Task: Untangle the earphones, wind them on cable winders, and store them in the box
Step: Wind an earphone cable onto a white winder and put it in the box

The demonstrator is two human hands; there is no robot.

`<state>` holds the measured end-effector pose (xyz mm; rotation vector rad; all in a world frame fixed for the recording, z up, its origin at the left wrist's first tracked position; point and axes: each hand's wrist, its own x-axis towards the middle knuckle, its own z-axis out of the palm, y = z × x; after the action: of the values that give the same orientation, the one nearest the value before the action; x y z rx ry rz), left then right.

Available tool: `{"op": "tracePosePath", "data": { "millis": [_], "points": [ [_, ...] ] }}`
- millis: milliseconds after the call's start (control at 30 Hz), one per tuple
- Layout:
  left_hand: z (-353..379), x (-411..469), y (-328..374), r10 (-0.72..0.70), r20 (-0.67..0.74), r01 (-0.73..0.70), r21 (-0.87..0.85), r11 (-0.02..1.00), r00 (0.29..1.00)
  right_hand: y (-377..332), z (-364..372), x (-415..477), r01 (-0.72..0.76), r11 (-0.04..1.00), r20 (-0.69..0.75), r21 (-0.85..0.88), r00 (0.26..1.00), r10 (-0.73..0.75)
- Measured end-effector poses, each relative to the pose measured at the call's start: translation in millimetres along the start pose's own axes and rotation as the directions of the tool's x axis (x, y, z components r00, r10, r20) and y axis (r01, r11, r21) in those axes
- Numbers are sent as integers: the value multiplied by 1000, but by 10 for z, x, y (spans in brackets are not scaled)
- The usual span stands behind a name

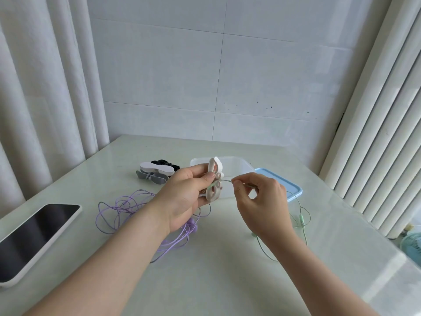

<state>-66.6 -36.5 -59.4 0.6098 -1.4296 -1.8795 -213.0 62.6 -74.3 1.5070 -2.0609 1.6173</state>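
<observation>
My left hand (184, 197) grips a cream cable winder (215, 179) upright above the table's middle. My right hand (262, 199) pinches the thin green earphone cable (301, 221) right beside the winder; the rest of that cable trails down to the table on the right. A tangled purple earphone cable (120, 213) lies on the table under my left wrist. The clear plastic box (237, 166) stands open behind the winder, partly hidden by my hands.
Spare winders, white (157, 168), grey (150, 177) and black (165, 163), are heaped left of the box. The light blue lid (284, 185) lies right of it. A tablet (34, 238) lies at the left edge. Curtains hang on both sides.
</observation>
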Motion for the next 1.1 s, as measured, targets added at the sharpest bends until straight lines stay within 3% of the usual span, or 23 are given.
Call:
{"op": "tracePosePath", "data": {
  "millis": [133, 300, 433, 533, 767, 1100],
  "points": [
    [-3, -30, 14, 73, -24, -70, 111, 991, 997, 36, -19, 9, -58, 998, 47, 9, 997, 57],
    [0, -14, 9, 5, -73, 1, 89, 996, 997, -54, -59, -4, -72, 976, 122, 207, 991, 47],
    [5, -3, 20, -20, -106, 28, 76, 997, 994, -128, -150, 13, -258, 843, 286, 471, 949, 130],
    [26, -23, 41, -40, -82, 44, 49, 998, 996, -167, -170, 21, -319, 756, 374, 572, 921, 105],
    [54, -73, 60, -99, 92, 104, -53, 993, 991, -118, -100, 8, -253, 814, 225, 523, 962, 154],
    [39, -51, 32, -45, 63, 51, -105, 993, 997, -71, -99, 33, -349, 827, 241, 441, 934, 265]
  ]
}}
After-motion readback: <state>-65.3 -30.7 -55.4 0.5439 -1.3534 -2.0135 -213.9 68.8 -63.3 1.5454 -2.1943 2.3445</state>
